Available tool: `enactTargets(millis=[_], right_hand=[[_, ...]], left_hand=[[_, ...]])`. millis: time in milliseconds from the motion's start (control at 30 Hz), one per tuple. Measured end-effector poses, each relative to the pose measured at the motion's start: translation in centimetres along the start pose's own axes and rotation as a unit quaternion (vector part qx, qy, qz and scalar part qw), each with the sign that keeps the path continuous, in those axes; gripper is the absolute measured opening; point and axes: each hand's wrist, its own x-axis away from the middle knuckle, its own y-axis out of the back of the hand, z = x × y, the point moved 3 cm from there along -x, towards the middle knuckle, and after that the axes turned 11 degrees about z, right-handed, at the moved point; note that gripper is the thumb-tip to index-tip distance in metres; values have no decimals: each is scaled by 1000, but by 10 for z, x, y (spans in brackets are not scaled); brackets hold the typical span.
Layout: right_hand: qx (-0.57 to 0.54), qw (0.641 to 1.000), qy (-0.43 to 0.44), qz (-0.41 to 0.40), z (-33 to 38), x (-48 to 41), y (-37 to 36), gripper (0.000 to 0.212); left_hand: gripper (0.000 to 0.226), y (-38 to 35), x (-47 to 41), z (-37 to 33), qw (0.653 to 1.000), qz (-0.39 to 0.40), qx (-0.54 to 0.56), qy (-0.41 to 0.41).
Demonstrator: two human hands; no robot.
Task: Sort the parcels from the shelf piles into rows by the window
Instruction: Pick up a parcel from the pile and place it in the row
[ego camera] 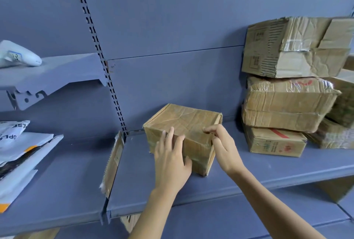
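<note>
We are pressing our left hand [172, 160] flat, fingers straight, against the taped parcel [183, 121] while our right hand [225, 147] is curling round its top right edge; it is sitting on the blue shelf [258, 169], left of the box pile [287, 104]

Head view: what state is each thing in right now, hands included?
taped box, closed, resting on the shelf, both hands on it
left hand, fingers flat over its near top edge
right hand, fingers curled round its right top edge
top stacked box, crumpled, atop the right pile
mailer bags, piled flat
scanner, lying on the upper shelf
</note>
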Motion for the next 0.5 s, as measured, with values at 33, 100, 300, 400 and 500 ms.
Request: enactTargets(millis=[33,100,300,400,500], right_hand=[[34,999,4,14,0,1,-2,32],[60,998,11,21,-2,2,-5,30],[-33,999,-23,18,-5,-5,8,44],[-31,999,-25,21,-6,-4,6,39],[-18,1000,-9,20,-8,0,4,30]], left_hand=[[59,-2,0,-1,1000,5,-8,0],[62,-5,0,-2,1000,6,-23,3],[100,-12,0,-18,994,-1,-83,66],[99,-17,-5,-21,992,9,-92,89],[98,-25,-4,-21,989,33,-90,112]])
